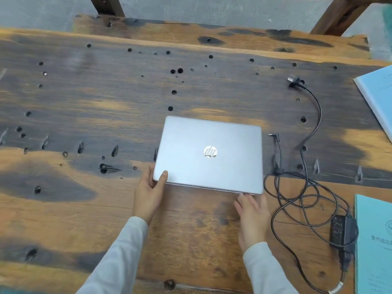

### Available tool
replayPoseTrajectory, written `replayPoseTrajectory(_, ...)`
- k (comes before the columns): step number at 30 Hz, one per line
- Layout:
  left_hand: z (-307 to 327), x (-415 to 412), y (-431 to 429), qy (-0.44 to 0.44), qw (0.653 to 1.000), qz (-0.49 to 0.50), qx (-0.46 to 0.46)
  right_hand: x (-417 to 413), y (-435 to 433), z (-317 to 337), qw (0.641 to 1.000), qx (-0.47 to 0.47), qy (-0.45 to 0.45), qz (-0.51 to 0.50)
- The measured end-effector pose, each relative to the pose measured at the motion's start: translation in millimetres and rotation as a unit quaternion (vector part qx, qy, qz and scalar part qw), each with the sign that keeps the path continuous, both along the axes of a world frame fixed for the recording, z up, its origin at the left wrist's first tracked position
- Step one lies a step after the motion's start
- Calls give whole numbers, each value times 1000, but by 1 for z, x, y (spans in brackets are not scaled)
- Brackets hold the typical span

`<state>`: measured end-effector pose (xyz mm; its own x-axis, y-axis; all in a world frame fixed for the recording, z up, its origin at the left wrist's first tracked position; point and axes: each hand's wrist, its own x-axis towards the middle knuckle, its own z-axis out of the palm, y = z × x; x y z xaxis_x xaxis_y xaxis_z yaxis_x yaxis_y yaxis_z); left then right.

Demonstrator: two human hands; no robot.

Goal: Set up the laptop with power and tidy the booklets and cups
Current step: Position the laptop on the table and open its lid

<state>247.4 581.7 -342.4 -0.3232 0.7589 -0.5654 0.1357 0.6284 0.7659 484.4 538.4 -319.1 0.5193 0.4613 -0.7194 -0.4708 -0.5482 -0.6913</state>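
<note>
The left hand (149, 193) grips the near left corner of the closed laptop (209, 154), thumb on the lid, fingers along the side edge. The right hand (252, 217) lies flat, fingers together, fingertips touching the near right edge. The charger (342, 232) and its loose cable (297, 187) lie right of the laptop, unplugged, between it and two blue booklets (375, 245) at the table (84, 209) edge.

Worktop (106, 124): rough wooden slab, orange-brown with dark charred-looking patches, many small round holes and a few slanted gouges, spreading ahead of and to either side of the hand. Second weathered plank (212, 28) along its far edge. Beyond: grey wall (53, 11), dark wooden beams (339, 15).
</note>
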Motion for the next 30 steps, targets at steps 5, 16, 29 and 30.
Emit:
replayPoseTrajectory(5,-10,26,-55,165,977,-136,10,-11,14,14,991,-40,121,-36)
replayPoseTrajectory(16,-27,79,-43,410,754,-490,150,-14,18,23,983,-24,179,-32)
replayPoseTrajectory(29,-27,79,-30,453,692,-558,66,-8,26,52,982,21,172,-73)
replayPoseTrajectory(30,-26,79,-30,453,692,-558,68,-7,29,55,983,22,167,-68)
